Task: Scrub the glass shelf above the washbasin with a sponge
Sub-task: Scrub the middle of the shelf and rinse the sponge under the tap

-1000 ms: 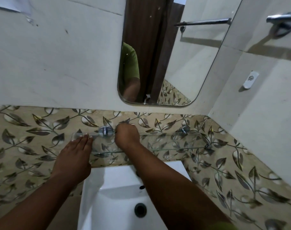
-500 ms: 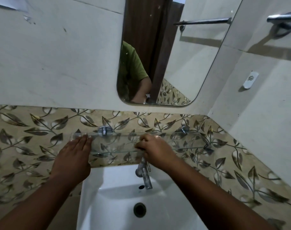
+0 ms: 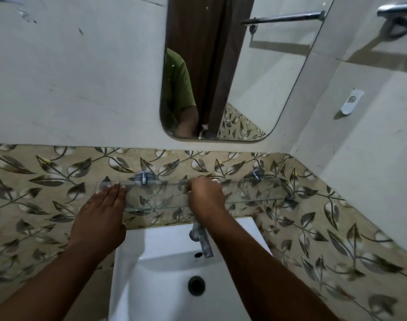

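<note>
The clear glass shelf (image 3: 256, 191) runs along the leaf-patterned tiles, held by two chrome brackets (image 3: 143, 177). My left hand (image 3: 103, 216) lies flat on the shelf's left end with its fingers straight and nothing in it. My right hand (image 3: 205, 198) is curled into a fist and presses on the middle of the shelf. The sponge is almost wholly hidden inside that fist; only a pale sliver shows at the knuckles. The white washbasin (image 3: 165, 274) sits directly below.
A chrome tap (image 3: 203, 242) sticks out over the basin just under my right wrist. A mirror (image 3: 256, 77) hangs above the shelf. The side wall at the right carries a white hook (image 3: 352, 101) and a chrome rail (image 3: 397, 9).
My right hand has slid to the right along the shelf, from the left bracket to the middle, which uncovered the tap. My left hand has stayed on the left end.
</note>
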Motion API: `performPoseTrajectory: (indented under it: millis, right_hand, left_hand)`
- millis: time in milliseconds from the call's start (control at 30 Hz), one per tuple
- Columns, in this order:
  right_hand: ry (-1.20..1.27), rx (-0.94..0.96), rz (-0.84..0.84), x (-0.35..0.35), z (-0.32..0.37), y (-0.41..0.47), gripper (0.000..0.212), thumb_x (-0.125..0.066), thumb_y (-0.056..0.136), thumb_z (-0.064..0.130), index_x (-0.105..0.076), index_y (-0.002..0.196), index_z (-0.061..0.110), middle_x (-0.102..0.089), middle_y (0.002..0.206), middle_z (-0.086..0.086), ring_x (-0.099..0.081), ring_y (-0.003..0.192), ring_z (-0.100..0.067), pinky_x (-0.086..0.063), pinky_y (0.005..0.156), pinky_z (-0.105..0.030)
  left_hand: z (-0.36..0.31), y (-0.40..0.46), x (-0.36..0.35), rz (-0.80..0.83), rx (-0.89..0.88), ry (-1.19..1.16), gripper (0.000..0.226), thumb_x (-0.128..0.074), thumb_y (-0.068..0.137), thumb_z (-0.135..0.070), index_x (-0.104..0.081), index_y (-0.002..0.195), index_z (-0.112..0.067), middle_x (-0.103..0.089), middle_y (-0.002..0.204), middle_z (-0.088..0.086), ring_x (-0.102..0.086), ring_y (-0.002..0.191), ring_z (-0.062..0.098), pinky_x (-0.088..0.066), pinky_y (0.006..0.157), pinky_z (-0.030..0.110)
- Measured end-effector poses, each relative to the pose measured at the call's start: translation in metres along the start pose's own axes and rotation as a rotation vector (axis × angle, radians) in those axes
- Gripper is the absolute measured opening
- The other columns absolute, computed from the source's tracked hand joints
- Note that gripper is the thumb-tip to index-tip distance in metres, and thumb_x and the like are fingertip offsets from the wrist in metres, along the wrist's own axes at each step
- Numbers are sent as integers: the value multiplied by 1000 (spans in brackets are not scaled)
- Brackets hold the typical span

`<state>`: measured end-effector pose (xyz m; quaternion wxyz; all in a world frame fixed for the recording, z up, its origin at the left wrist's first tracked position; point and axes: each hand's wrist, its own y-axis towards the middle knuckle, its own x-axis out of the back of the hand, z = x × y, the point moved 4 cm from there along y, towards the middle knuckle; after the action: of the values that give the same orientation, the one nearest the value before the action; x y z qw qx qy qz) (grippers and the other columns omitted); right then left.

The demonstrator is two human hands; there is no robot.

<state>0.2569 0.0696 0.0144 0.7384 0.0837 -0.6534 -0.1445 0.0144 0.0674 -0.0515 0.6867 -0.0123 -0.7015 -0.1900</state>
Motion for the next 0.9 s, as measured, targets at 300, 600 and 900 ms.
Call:
performPoseTrajectory:
  millis: [300, 600, 900]
  right_hand:
    - [47, -102, 152, 20, -89, -18, 15, -64, 86, 16, -65, 78, 29, -64, 76, 10, -61, 70, -9, -50, 63, -27]
    - [-66, -262, 38, -3, -37, 19, 23, -53, 90, 7, -73, 98, 16, -72, 97, -9, -67, 90, -30, -51, 69, -33]
    - [543, 138, 177, -20, 79, -73, 31, -58, 77, 21, -76, 101, 26, -73, 101, 4, -67, 92, -15, -53, 82, -26]
  left_hand:
    - [1, 0, 1, 9, -27, -9, 95, -72, 52, -15, -43, 141, 1, -46, 145, 23, -48, 131, 36, -36, 108, 48]
    - [3, -1, -2, 21, -2, -5, 96, -70, 53, -19, -41, 143, -2, -45, 147, 20, -45, 135, 34, -35, 109, 47]
    - [2, 0, 9, 27, -67, -25, 99, -71, 59, -21, -31, 149, -6, -34, 155, 16, -35, 142, 29, -28, 113, 40]
